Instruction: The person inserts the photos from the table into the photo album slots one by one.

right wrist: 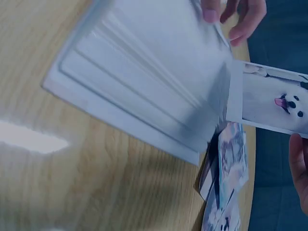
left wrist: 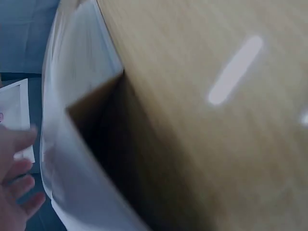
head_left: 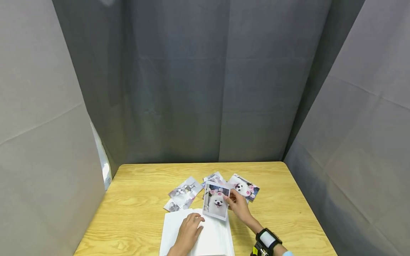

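Note:
Between thumb and fingers my right hand pinches the right edge of a photo print of a white fluffy dog with pink flowers on its head. The print is tilted up, its lower edge over the top of an open white photo album. My left hand rests over the album's middle, fingers loosely bent and thumb apart. In the right wrist view, left fingertips are right at the page's upper edge, and the print's white border overlaps the page corner.
Behind the album lie several loose prints: an overlapping pair at left, a small pile in the middle and another dog print at right. The wooden table is bounded by a dark curtain and pale side screens.

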Tool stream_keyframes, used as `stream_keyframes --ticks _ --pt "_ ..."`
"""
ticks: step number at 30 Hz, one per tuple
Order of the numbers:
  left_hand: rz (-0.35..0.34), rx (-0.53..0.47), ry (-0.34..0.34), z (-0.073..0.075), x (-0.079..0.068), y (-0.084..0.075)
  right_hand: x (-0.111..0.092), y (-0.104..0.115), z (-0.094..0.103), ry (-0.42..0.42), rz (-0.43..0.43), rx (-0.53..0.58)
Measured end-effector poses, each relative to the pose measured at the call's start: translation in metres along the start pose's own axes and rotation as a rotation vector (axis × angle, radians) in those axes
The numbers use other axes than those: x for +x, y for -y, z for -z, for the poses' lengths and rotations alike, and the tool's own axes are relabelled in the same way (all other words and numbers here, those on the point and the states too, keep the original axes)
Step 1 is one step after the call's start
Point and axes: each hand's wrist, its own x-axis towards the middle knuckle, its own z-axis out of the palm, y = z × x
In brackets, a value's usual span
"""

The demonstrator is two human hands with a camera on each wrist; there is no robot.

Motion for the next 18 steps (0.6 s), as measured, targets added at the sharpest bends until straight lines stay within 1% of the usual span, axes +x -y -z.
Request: stream_keyframes --ticks 2,4,5,6,8,10,13,15,18 --pt "-0.114 0.038 0.086 -0.002 0.004 0.007 0.009 -0.003 0.001 0.010 0.000 -0.004" --pt "-0.193 0.075 0.171 -0.003 0.008 0.012 0.017 -0.004 0.000 0.015 0.009 0.005" --pt "-0.216 0.096 0.206 -0.002 0.009 0.014 0.021 -0.005 -0.002 0.016 0.011 0.022" --pt "-0.234 0.112 0.226 -0.003 0.011 0.016 0.025 -0.005 -0.004 0.018 0.005 0.047" --pt "-0.243 0.137 0.263 -0.002 0.014 0.017 0.031 -0.007 -0.008 0.031 0.007 0.084" --pt "-0.250 0.153 0.275 -0.001 0.016 0.017 0.035 -0.010 -0.012 0.043 0.014 0.093" --pt "-0.262 0.171 0.268 -0.001 0.016 0.016 0.038 -0.014 -0.018 0.050 0.018 0.060" --pt "-0.268 0.176 0.246 -0.004 0.015 0.015 0.039 -0.017 -0.022 0.029 0.005 0.035" --pt "-0.270 0.172 0.210 -0.007 0.011 0.015 0.041 -0.023 -0.028 -0.027 -0.031 0.025"
